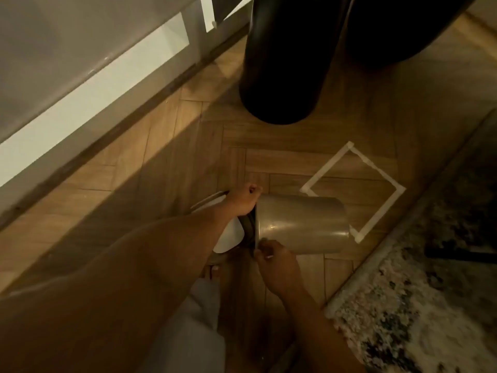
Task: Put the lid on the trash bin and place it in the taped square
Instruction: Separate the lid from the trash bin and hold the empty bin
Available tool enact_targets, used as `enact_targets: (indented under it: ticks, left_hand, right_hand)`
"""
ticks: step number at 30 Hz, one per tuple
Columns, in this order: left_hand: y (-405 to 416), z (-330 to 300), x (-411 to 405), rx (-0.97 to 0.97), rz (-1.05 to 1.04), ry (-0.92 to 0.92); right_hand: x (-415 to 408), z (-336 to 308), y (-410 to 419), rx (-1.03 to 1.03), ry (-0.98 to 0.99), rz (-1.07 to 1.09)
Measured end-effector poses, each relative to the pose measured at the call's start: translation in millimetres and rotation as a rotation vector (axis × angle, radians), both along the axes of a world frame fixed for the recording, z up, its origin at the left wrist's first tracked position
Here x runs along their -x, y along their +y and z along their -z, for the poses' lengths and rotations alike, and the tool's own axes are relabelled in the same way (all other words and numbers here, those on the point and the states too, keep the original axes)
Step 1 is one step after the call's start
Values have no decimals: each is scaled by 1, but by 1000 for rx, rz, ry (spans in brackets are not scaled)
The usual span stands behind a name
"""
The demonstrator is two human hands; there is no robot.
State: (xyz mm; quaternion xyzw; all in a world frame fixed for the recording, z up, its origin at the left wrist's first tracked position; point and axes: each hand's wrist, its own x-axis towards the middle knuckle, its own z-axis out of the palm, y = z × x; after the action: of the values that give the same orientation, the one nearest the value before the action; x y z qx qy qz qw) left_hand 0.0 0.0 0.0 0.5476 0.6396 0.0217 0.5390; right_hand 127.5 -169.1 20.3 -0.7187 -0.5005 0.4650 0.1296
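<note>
A silver cylindrical trash bin is held on its side just above the wooden floor, its open end turned left toward me. My left hand is closed on the upper part of its rim. My right hand grips the lower part of the same rim. A white lid lies on the floor left of the bin's mouth, partly hidden by my left forearm. The taped square of white tape sits on the floor just right of the bin, and the bin's base overlaps its near corner.
A tall black cylinder stands on the floor beyond the bin, with another dark object at the top right. A speckled rug borders the floor on the right. A white cabinet front runs along the left. My trouser leg is below.
</note>
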Motion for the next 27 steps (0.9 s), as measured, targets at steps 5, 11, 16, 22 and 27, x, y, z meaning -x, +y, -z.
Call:
enact_targets:
  ticks: [5,11,16,22,27]
  left_hand:
    - [5,10,3,70,-24,-40]
    - [9,22,9,84,-19,-21]
    - [11,14,3,81,37,-39]
    - [10,-5,-10,70,118,-41]
    - [7,-29,-27,17,158,-71]
  right_hand:
    - [10,16,1,51,-121,-1]
    - [11,22,7,47,-190,45]
    - [9,21,9,13,-194,47]
    - [-8,-2,13,-20,-205,122]
    - [-34,-30,22,-110,-265,165]
